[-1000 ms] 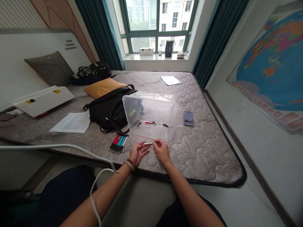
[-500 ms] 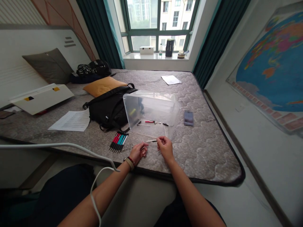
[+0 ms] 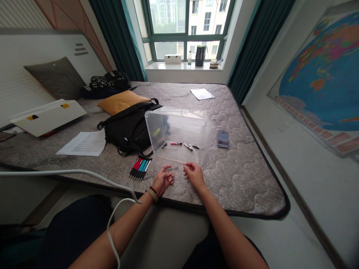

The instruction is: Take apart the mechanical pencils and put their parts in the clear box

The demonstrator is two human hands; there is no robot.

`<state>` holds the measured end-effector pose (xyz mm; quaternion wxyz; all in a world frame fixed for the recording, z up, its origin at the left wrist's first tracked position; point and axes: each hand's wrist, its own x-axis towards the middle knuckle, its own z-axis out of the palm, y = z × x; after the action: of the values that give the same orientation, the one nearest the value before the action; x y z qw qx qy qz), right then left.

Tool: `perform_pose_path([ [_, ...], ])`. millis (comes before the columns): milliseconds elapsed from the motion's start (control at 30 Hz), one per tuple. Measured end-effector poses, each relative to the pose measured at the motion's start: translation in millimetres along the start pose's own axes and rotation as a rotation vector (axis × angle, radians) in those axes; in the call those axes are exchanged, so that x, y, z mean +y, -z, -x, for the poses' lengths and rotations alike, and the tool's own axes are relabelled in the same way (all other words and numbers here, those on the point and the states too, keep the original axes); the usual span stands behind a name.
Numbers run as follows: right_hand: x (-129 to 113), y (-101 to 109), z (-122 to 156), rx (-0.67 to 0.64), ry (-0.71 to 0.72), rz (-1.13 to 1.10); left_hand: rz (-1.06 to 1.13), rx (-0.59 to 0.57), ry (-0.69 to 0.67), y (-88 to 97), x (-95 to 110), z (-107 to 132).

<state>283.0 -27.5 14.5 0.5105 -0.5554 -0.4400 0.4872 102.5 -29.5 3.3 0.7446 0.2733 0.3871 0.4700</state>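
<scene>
My left hand (image 3: 163, 180) rests near the mattress's front edge with loosely curled fingers, holding nothing. My right hand (image 3: 194, 175) lies just beyond it to the right, also empty, close to the front rim of a clear plastic box (image 3: 178, 129). Inside that box's outline lie several small pen parts: a red-and-black pen piece (image 3: 176, 143), a white-and-black pen piece (image 3: 188, 147), a thin refill (image 3: 169, 147) and a short black piece (image 3: 195, 147). A row of red, teal and black pens (image 3: 140, 168) lies beside my left hand, farther forward.
All this sits on a quilted grey mattress (image 3: 232, 175). A black bag (image 3: 126, 130) leans against the box's left side. A printed sheet (image 3: 82, 145), a dark card (image 3: 223, 139) and a white cable (image 3: 84, 173) lie nearby; the mattress's front edge runs just below my hands.
The white-and-black pen piece held between my hands now lies inside the box. My hands have let go and moved apart, and the view has shifted slightly.
</scene>
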Motion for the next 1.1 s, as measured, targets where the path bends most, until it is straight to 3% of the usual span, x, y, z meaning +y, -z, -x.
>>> perform_pose_path([
  [167, 8.7, -14.6, 12.8, -0.264, 0.171, 0.33, -0.267, -0.114, -0.03, 3.5, -12.1, -4.6],
  [433, 8.1, -14.3, 13.4, -0.282, 0.297, 0.551, -0.426, -0.214, 0.031, -1.2, -11.3, -2.9],
  [767, 10.2, -7.9, 13.4, -0.4, 0.336, 0.603, -0.628, -0.262, 0.175, -3.9, -2.6, -8.7],
  [867, 9.9, -10.1, 16.2, -0.405, 0.364, 0.64, -0.707, -0.303, 0.128, -7.6, -1.1, -9.6],
  [1000, 5.2, -10.5, 18.1, -0.384, 0.361, 0.663, -0.793, -0.318, -0.034, -11.7, -1.8, -11.0],
  [1100, 0.9, -2.9, 14.3, -0.425, 0.277, 0.619, -0.802, -0.308, -0.02, -12.7, -2.7, -12.2],
])
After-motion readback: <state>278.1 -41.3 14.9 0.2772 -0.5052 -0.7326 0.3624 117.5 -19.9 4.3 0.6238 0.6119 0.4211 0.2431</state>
